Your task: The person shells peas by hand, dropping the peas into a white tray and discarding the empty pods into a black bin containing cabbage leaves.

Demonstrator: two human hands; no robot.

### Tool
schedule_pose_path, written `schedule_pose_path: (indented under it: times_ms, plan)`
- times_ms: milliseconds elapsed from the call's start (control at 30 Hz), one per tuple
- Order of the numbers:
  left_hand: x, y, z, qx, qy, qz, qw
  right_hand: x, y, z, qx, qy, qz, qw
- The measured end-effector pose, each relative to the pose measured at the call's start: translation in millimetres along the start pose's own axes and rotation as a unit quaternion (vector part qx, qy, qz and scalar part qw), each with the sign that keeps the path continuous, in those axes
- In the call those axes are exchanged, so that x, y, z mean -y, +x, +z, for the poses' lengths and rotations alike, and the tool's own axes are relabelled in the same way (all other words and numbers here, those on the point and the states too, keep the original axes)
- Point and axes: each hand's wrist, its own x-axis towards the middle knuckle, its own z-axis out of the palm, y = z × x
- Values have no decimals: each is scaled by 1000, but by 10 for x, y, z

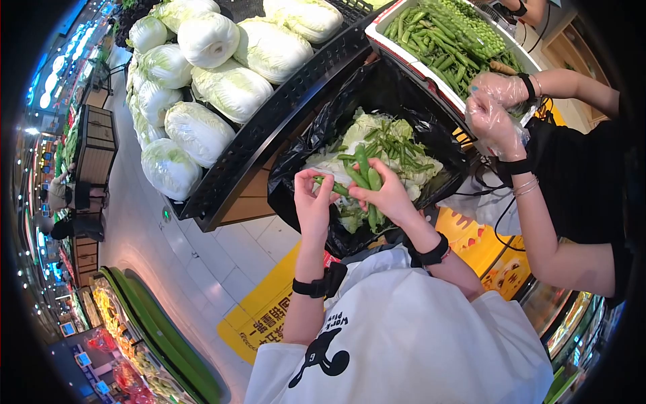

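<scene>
The person's left hand (311,195) was pinched closed on the tip of a long green bean pod (334,186), thumb and fingers meeting around its end. The right hand (387,195) was curled tight around a small bunch of green bean pods (367,180), which stood up out of the fist. Both hands hovered over the near edge of a black plastic bag (323,135) that lay open below them, holding pale cabbage leaves and trimmed bean scraps (377,145).

Beyond the bag's far right edge sat a white crate heaped with green beans (447,34). A co-worker in a black sleeve stood at the crate's right side, with clear-gloved hands (494,108) touching its near corner. To the left, a black perforated display shelf (282,114) carried wrapped heads of pale napa cabbage (232,87), stacked up to its front rim.

The likeliest slip seemed to be in the right hand: the bunch was held only at its lower ends, so loosening the fist to free one pod could have let good beans slide into the scraps. The pinched pod might also have snapped mid-length rather than at the tip if it were pulled at an angle. The co-worker's arms were close enough that a wide movement could have knocked them.
</scene>
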Motion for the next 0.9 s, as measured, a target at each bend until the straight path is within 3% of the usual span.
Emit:
schedule_pose_path:
  times_ms: [267,567,667,733,767,833,900]
  plan:
    - [202,22,79,-6,-50,2,999,-93,64,-67,-12,-34,18,999]
    - [362,19,67,84,-55,-11,995,-74,48,-98,-70,77,44,994]
    - [430,64,16,75,-78,-38,993,-111,72,-153,-55,34,9,998]
    - [430,103,-44,94,-106,-60,988,-108,74,-200,-11,-147,-33,989]
    - [434,123,-64,114,-133,-82,981,-93,71,-203,-10,-148,-32,988]
    - [476,150,-78,141,-119,-92,979,-1,48,-163,15,-293,-65,954]
    - [584,182,-131,165,-122,-128,970,61,35,-113,2,-310,-46,949]
